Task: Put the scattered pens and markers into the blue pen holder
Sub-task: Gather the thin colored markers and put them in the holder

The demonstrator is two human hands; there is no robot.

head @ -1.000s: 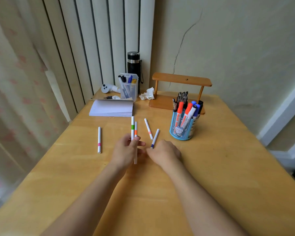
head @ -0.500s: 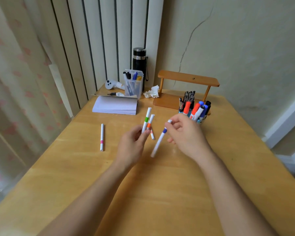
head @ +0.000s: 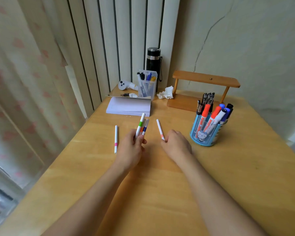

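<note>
The blue pen holder (head: 205, 135) stands at the right of the wooden table (head: 160, 193), with several markers upright in it. My left hand (head: 131, 150) is shut on three white pens (head: 141, 126) with green, orange and blue bands, tips pointing away. My right hand (head: 176, 144) rests knuckles up just left of the holder, its fingertips closed on the near end of a salmon-banded pen (head: 160, 128) that lies on the table. A pink-banded pen (head: 116, 138) lies loose to the left of my left hand.
Behind the pens lies a stack of white paper (head: 129, 107). At the back stand a clear box of pens (head: 147, 86), a black flask (head: 153, 61), a crumpled tissue (head: 166, 93), a white controller (head: 124, 85) and a wooden rack (head: 205, 79). Curtains hang past the left table edge.
The blue-banded pen passed from my right hand into my left, joining the green and orange ones. My right hand came back down to the salmon-banded pen on the table.
</note>
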